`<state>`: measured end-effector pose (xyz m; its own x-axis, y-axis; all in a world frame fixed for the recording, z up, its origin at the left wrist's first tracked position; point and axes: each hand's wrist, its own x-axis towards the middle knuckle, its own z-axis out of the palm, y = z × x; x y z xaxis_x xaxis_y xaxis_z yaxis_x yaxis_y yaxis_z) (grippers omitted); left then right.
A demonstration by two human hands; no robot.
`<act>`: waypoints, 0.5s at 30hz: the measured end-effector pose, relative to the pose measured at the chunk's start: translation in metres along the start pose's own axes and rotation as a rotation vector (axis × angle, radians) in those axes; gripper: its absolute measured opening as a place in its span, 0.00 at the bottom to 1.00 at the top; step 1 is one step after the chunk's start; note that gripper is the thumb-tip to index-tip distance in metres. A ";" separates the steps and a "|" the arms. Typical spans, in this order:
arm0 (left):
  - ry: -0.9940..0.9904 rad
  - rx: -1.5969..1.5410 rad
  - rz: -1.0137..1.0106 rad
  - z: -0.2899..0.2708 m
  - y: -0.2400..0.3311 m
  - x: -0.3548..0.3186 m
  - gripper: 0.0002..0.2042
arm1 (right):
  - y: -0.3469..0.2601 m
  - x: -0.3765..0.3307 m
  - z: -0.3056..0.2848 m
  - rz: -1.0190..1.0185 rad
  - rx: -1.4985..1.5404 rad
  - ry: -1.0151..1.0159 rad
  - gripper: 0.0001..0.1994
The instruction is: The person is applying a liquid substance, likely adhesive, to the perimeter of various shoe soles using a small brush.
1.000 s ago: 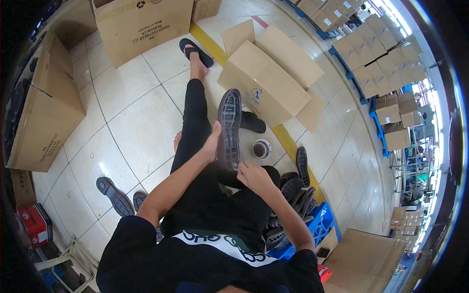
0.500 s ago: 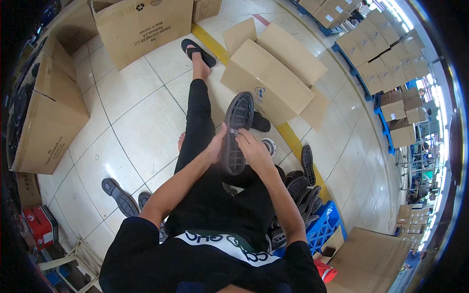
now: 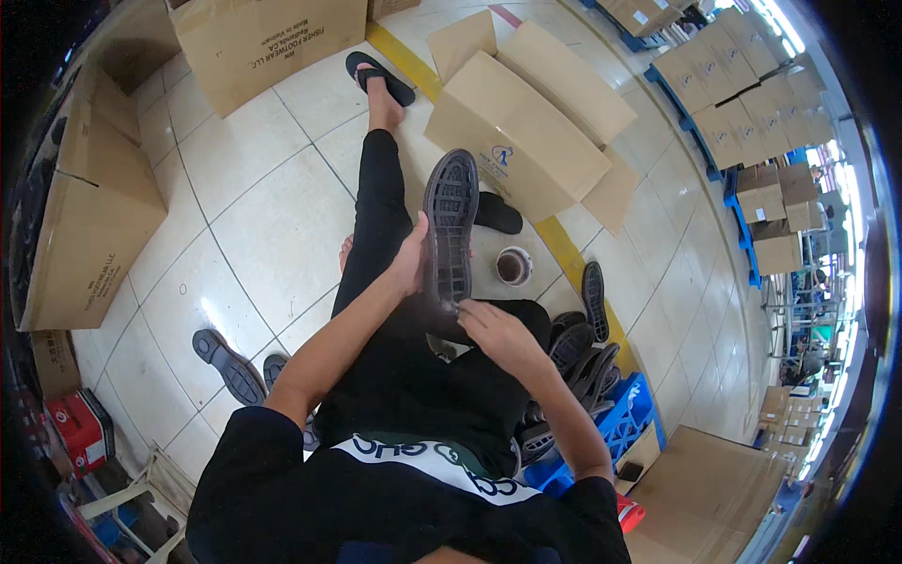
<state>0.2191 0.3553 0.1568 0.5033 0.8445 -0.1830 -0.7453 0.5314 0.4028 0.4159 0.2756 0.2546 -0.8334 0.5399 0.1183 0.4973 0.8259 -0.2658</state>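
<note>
In the head view, grasping a dark shoe sole (image 3: 450, 226) at frame centre in the grip of the left hand (image 3: 410, 258); bunching fingers of the right hand (image 3: 503, 338) at its lower end, cannot tell around what.

**Lighting and Optical Condition**

The work area is brightly and evenly lit. At the upper right, strong light is admitted and the background is washed out to white beyond the stacked cartons (image 3: 733, 132). Glossy reflections are returned by the tiled floor (image 3: 268, 202); only soft shadows are cast. Straight edges are bowed toward the blackened rim, where far-right detail is blurred. Tread on the sole (image 3: 452, 211) is rendered legibly.
</note>
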 end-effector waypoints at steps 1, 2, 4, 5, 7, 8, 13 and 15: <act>0.004 0.006 -0.004 0.003 0.000 -0.001 0.38 | 0.006 0.001 -0.001 0.024 0.034 0.022 0.14; 0.006 0.012 -0.006 0.005 0.000 0.000 0.38 | 0.013 0.002 -0.001 0.078 0.027 0.033 0.14; 0.022 0.040 -0.029 0.007 0.001 -0.001 0.37 | 0.032 0.019 -0.001 0.084 -0.024 0.126 0.14; 0.038 0.066 -0.047 0.009 0.001 -0.002 0.36 | 0.041 0.028 -0.001 0.087 -0.075 0.217 0.14; 0.093 0.100 -0.068 0.011 0.000 -0.005 0.35 | 0.053 0.042 0.003 0.097 -0.104 0.224 0.14; 0.147 0.131 -0.088 0.012 0.000 -0.007 0.34 | 0.055 0.047 0.006 0.108 -0.134 0.230 0.14; 0.176 0.110 -0.027 0.009 -0.006 -0.004 0.37 | 0.032 0.024 0.017 0.104 -0.136 0.109 0.11; 0.028 -0.030 -0.018 0.014 -0.002 -0.005 0.37 | 0.020 0.003 0.021 0.108 -0.131 0.067 0.11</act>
<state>0.2244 0.3490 0.1691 0.5049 0.8360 -0.2150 -0.7492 0.5481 0.3719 0.4187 0.2902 0.2298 -0.7575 0.6328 0.1605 0.6140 0.7741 -0.1542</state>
